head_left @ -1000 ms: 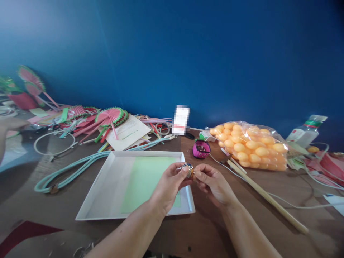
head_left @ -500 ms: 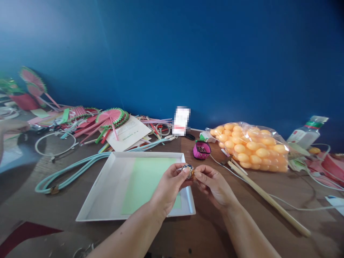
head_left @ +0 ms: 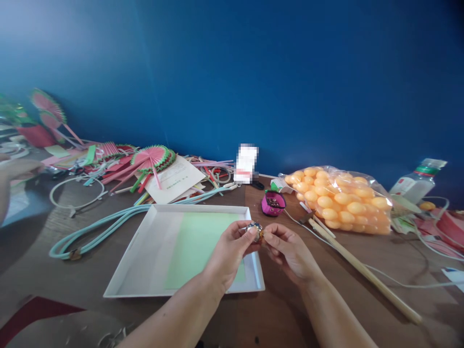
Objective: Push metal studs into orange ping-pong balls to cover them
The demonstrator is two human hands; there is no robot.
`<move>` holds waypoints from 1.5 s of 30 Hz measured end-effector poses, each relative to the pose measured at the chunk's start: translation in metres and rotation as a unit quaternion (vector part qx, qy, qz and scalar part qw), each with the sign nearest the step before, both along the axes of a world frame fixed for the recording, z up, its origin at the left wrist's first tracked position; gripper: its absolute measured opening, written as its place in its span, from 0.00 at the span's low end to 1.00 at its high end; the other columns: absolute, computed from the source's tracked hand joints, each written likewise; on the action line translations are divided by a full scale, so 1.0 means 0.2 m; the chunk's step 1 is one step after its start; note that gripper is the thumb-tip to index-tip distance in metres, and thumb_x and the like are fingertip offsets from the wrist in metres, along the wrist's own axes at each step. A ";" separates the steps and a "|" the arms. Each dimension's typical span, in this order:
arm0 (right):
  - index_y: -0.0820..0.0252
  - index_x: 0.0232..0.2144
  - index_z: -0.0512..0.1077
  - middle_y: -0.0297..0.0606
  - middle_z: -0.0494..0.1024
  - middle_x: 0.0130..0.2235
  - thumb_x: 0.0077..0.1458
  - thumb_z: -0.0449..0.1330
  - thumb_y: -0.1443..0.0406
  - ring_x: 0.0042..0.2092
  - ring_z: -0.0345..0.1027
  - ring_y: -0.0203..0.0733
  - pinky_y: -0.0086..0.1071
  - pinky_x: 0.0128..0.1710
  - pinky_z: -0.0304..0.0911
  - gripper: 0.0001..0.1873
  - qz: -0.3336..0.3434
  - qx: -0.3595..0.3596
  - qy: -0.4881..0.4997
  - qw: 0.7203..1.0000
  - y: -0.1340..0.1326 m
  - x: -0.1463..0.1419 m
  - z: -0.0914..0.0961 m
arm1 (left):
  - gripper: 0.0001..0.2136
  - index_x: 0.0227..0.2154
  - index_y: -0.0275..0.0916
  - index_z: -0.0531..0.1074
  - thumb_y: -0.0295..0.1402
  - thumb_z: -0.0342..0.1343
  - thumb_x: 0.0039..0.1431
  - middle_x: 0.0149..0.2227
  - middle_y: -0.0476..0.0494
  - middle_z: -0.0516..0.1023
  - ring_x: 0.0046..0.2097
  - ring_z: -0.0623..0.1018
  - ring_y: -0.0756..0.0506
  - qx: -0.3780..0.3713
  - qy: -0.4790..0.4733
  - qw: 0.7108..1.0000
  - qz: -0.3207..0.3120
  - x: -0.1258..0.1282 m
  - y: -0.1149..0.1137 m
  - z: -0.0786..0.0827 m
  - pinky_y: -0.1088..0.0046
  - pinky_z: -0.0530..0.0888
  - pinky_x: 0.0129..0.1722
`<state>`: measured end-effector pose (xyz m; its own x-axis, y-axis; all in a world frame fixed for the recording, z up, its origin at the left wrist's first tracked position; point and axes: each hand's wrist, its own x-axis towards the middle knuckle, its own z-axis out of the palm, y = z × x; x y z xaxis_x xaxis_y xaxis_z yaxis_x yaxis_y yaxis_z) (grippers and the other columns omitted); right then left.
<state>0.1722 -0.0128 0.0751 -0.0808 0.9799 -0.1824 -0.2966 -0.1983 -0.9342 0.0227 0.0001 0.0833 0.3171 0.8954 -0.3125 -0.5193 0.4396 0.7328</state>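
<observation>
Between the fingers and thumb of my left hand (head_left: pixel 234 244) is a small shiny round ornament (head_left: pixel 254 231), silvery and dark with an orange patch at its right side. The fingertips of my right hand (head_left: pixel 284 246) pinch together at that right edge; whatever they grip is too small to make out. Both hands are over the right end of a white tray (head_left: pixel 145 261) with a pale green sheet (head_left: pixel 195 246) in it. Just behind them stands a small magenta pouch (head_left: pixel 270 209) holding tiny dark bits.
Rightward are a clear bag of orange balls (head_left: pixel 337 198), a wooden stick (head_left: pixel 366 270), a white cable and a bottle (head_left: pixel 413 186). Pink-green paper fans (head_left: pixel 152 159), papers and pale blue tubing (head_left: pixel 97 222) lie leftward. Another person's hand (head_left: pixel 21 169) shows at the far left.
The view has shifted very slightly, moving the background a little to the right. My hands keep the same hold on the ornament.
</observation>
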 end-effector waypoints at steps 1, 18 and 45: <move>0.60 0.25 0.69 0.26 0.60 0.17 0.45 0.68 0.58 0.18 0.46 0.25 0.22 0.16 0.41 0.14 0.001 0.000 0.000 1.000 0.00 0.00 0.00 | 0.18 0.37 0.35 0.70 0.35 0.67 0.44 0.34 0.45 0.76 0.35 0.76 0.50 0.000 0.001 1.000 0.001 0.00 0.00 0.00 0.71 0.73 0.40; 0.61 0.25 0.69 0.26 0.61 0.19 0.45 0.69 0.59 0.19 0.47 0.26 0.21 0.15 0.44 0.14 0.005 0.000 0.021 1.000 0.00 0.00 0.00 | 0.17 0.36 0.35 0.70 0.35 0.66 0.45 0.34 0.45 0.76 0.34 0.76 0.51 -0.005 -0.006 1.000 -0.002 0.00 0.00 0.00 0.72 0.73 0.39; 0.61 0.25 0.70 0.27 0.64 0.19 0.45 0.69 0.61 0.18 0.53 0.26 0.21 0.16 0.52 0.12 0.001 0.014 0.002 1.000 0.00 0.00 0.00 | 0.15 0.38 0.34 0.68 0.34 0.64 0.49 0.34 0.45 0.75 0.34 0.75 0.51 0.008 0.015 1.000 -0.011 0.00 0.00 0.00 0.73 0.73 0.40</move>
